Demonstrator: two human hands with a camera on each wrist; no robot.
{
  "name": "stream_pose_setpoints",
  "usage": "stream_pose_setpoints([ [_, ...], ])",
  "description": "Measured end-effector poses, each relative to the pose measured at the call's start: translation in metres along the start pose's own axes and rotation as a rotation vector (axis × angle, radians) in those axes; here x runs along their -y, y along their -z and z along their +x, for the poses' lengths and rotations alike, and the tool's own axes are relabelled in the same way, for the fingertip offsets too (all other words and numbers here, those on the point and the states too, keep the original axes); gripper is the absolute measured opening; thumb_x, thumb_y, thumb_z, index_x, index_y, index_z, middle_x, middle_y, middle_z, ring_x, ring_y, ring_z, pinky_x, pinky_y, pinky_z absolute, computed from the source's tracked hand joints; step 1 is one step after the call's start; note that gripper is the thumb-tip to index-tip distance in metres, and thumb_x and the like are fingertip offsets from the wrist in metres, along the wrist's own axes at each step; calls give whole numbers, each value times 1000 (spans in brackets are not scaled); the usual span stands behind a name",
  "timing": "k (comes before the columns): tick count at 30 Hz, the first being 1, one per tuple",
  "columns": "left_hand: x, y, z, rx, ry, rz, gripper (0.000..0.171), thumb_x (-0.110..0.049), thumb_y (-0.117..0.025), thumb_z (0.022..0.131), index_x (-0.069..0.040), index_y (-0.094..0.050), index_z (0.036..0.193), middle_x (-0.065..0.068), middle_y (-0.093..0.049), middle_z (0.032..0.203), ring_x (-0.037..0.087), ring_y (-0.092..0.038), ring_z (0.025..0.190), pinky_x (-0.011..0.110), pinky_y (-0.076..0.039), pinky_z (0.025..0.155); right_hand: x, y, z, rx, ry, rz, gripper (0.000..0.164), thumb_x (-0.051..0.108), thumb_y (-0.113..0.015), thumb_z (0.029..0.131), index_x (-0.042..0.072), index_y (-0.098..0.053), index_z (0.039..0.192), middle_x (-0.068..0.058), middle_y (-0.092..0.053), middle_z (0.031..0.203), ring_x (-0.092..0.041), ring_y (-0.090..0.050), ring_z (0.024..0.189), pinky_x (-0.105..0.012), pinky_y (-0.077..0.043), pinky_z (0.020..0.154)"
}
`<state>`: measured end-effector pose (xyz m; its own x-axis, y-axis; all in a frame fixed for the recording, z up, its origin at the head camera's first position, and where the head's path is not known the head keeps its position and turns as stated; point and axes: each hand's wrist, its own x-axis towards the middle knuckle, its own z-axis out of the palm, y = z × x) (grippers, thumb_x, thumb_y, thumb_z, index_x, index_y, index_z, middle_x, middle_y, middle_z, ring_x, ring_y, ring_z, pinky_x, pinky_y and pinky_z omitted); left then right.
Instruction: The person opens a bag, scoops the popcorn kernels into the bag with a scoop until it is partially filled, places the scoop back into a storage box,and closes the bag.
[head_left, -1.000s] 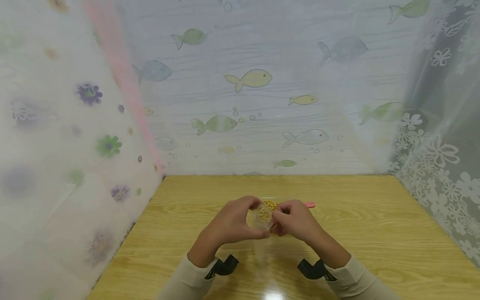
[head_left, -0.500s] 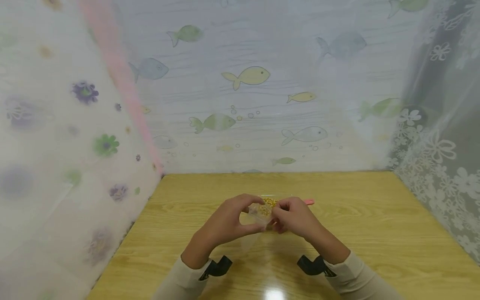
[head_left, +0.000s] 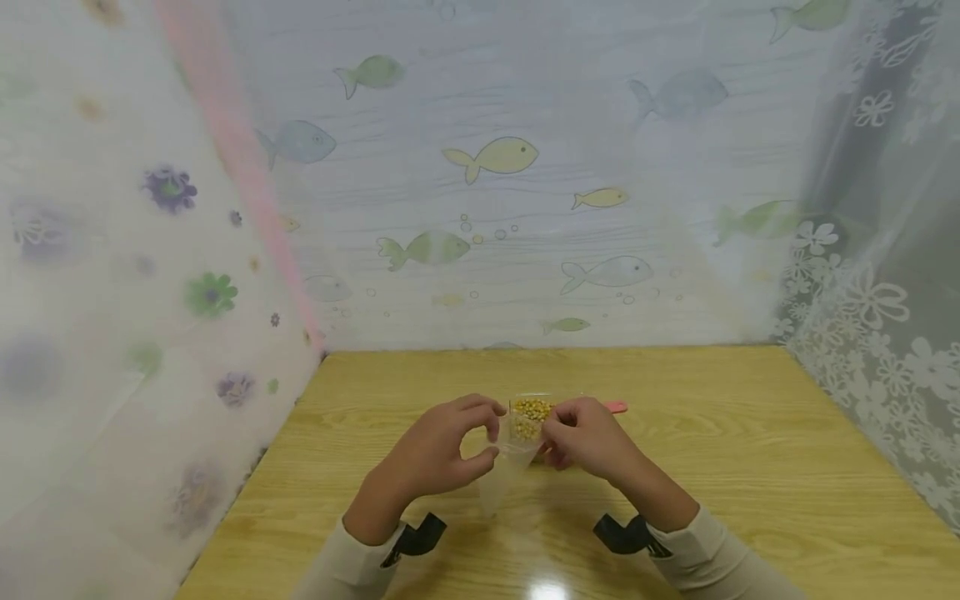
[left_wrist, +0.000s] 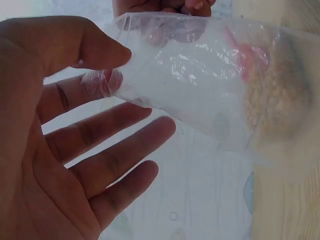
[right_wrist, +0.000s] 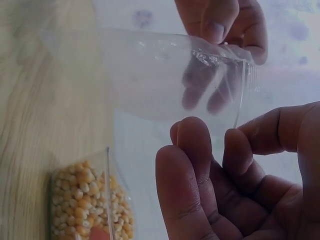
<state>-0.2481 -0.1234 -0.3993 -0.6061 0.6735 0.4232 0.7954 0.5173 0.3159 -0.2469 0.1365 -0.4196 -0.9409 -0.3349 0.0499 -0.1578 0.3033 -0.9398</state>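
Note:
A clear plastic bag (head_left: 497, 482) hangs between the two hands above the table, its lower end pointing down toward the front. My left hand (head_left: 431, 450) holds one side of the mouth by thumb and index finger, the plastic folded over the index fingertip; its other fingers are spread in the left wrist view. My right hand (head_left: 596, 437) pinches the opposite edge of the mouth between thumb and index finger. Just beyond the bag stands a clear container of corn kernels (right_wrist: 75, 205), partly hidden by the right hand. In the bag (left_wrist: 185, 85) no contents show.
A pink handle (head_left: 617, 407) sticks out to the right of the container. The wood-grain table (head_left: 712, 475) is bounded by a fish-print curtain (head_left: 487, 275) at the back and flowered sheets at the left and right.
My left hand has drawn away to the left, and its thumb and index finger are closer together. The bag's mouth moved with it. My right hand has stayed nearly in place.

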Motion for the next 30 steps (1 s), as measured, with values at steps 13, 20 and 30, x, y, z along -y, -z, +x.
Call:
stream_pose_setpoints([
  [13, -5, 6, -1, -2, -63, 55, 19, -19, -76, 96, -23, -58, 89, -8, -70, 110, 7, -69, 99, 27, -59, 84, 6, -4, -6, 22, 73, -58, 24, 12, -58, 99, 2, -72, 82, -14, -74, 82, -27, -72, 73, -35, -62, 65],
  [20, -7, 7, -1, 43, -11, -13, 12, -15, -74, 96, -18, -63, 100, -8, -72, 100, 6, -73, 93, 24, -60, 83, 8, -7, -7, 36, 118, -57, 25, 19, -64, 102, 2, -74, 86, -18, -73, 85, -32, -71, 74, -35, -62, 66],
  [30, 6, 10, -3, -12, -22, -135, 13, -22, -74, 98, -21, -66, 108, -4, -72, 117, 9, -72, 109, 28, -60, 92, 4, -8, -4, 57, 105, -17, 24, 18, -62, 103, 3, -74, 89, -16, -76, 90, -33, -72, 76, -38, -63, 67],
])
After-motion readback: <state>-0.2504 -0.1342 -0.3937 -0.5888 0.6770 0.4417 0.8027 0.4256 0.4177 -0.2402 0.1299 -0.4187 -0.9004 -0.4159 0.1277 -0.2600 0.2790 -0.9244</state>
